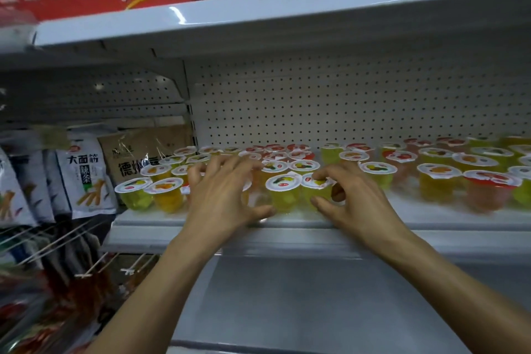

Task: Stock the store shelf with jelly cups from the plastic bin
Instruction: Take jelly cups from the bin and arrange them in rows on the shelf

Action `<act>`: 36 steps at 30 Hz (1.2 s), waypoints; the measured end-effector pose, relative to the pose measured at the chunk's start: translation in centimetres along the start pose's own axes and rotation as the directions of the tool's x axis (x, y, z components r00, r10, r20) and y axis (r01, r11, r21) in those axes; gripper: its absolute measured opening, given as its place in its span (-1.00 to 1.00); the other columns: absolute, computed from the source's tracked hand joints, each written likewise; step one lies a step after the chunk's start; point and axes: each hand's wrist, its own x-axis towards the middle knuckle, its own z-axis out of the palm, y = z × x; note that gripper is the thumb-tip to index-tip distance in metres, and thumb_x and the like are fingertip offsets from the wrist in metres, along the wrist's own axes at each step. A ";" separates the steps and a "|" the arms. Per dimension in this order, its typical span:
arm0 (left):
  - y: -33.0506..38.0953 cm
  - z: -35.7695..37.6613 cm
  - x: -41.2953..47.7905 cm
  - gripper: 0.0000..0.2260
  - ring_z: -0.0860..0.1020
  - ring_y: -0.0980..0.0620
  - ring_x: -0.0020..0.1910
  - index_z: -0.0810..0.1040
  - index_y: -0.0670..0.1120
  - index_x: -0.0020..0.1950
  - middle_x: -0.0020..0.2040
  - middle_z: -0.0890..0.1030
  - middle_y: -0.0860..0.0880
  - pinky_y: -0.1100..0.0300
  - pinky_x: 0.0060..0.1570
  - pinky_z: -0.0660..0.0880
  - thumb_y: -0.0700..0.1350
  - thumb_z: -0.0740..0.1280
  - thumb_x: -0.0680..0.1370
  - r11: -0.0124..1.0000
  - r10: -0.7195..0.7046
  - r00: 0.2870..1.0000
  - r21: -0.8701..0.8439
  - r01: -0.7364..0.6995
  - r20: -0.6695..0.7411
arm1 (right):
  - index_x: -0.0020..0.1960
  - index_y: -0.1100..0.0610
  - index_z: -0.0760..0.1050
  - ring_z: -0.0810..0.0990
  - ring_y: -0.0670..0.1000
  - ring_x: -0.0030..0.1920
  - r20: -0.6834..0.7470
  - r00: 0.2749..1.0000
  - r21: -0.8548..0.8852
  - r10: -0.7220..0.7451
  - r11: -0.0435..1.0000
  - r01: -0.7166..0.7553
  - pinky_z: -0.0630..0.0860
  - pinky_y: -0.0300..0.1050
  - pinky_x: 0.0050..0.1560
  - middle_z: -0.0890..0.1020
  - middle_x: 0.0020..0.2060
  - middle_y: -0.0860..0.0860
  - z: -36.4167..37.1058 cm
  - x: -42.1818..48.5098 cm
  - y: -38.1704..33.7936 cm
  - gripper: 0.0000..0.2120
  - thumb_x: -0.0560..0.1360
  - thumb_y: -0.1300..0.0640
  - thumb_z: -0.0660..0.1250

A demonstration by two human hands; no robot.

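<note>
Both bare forearms rise from the bottom of the frame and converge toward the centre. The left arm (149, 290) comes from the lower left, the right arm (448, 276) from the lower right. The left hand (221, 195) is palm down, its fingers splayed and slightly bent, the thumb stretched rightward; whether it grips anything is unclear. Just to its right, the right hand (356, 201) curls its fingers and thumb round a jelly cup (316, 191).
</note>
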 end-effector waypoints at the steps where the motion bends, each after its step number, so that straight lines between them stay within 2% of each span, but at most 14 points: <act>1: -0.5 0.1 -0.1 -0.40 0.24 0.14 0.38 0.40 0.26 0.31 0.34 0.42 0.24 0.13 0.20 -0.01 0.35 0.42 0.32 1.000 0.003 1.000 -0.015 -0.003 0.006 | 0.12 -0.03 0.52 0.51 -0.08 -0.17 0.000 1.000 0.007 0.005 1.000 -0.005 0.52 -0.07 0.00 0.49 0.07 -0.04 0.1 0.1 0.0 -0.72 0.43 0.08 0.46; 7: -0.2 0.6 0.5 -0.42 0.32 0.18 0.35 0.47 0.26 0.29 0.26 0.52 0.22 0.12 0.30 -0.05 0.42 0.35 0.32 0.991 0.051 0.999 -0.126 -0.053 -0.014 | 0.11 -0.05 0.51 0.50 -0.11 -0.17 -0.012 1.000 -0.006 0.004 1.000 -0.004 0.53 -0.06 -0.02 0.48 0.06 -0.06 0.8 0.3 -0.5 -0.72 0.43 0.07 0.46; 13: 1.0 1.1 2.1 -0.55 0.43 0.13 0.25 0.55 0.21 0.16 0.09 0.62 0.17 0.08 0.27 -0.04 0.38 0.37 0.35 0.994 0.073 0.997 -0.080 -0.071 0.015 | 0.09 -0.06 0.49 0.47 -0.17 -0.17 -0.017 1.000 -0.030 0.015 0.999 -0.016 0.46 -0.19 -0.06 0.46 0.05 -0.11 0.8 0.4 -0.6 -0.72 0.41 0.06 0.46; 18: 0.2 0.5 2.4 -0.58 0.36 0.14 0.32 0.55 0.24 0.17 0.15 0.59 0.19 0.04 0.32 -0.05 0.34 0.39 0.36 0.998 0.069 0.996 -0.006 -0.069 0.053 | 0.09 -0.06 0.50 0.48 -0.16 -0.18 -0.023 0.999 -0.026 0.023 0.999 -0.024 0.49 -0.15 -0.03 0.47 0.06 -0.10 1.0 0.5 -0.7 -0.71 0.41 0.07 0.46; 25: 0.1 0.2 2.4 -0.58 0.36 0.12 0.32 0.53 0.24 0.21 0.18 0.58 0.19 0.07 0.23 -0.07 0.31 0.39 0.40 0.997 0.072 0.993 -0.015 -0.071 0.099 | 0.10 -0.06 0.51 0.50 -0.15 -0.17 -0.036 0.999 -0.016 0.015 1.000 -0.016 0.52 -0.11 -0.03 0.47 0.05 -0.08 1.6 0.6 -0.9 -0.72 0.42 0.05 0.47; 33: 0.0 -0.1 2.4 -0.61 0.36 0.10 0.32 0.52 0.22 0.21 0.27 0.51 0.18 0.03 0.28 0.01 0.26 0.40 0.42 0.997 0.070 0.988 -0.029 -0.067 0.136 | 0.14 -0.04 0.51 0.51 -0.10 -0.12 -0.020 1.000 0.001 0.024 1.000 -0.024 0.54 -0.06 0.04 0.45 0.08 -0.07 1.7 0.7 -0.8 -0.70 0.44 0.09 0.46; 36: 0.1 -0.1 2.3 -0.57 0.35 0.11 0.33 0.49 0.23 0.23 0.29 0.50 0.19 0.02 0.30 -0.01 0.31 0.38 0.40 0.998 0.069 0.988 -0.010 -0.069 0.138 | 0.18 -0.07 0.48 0.50 -0.08 -0.02 -0.008 1.000 -0.037 0.019 0.999 -0.019 0.52 -0.05 0.08 0.43 0.12 -0.08 1.6 0.5 -0.9 -0.68 0.45 0.03 0.44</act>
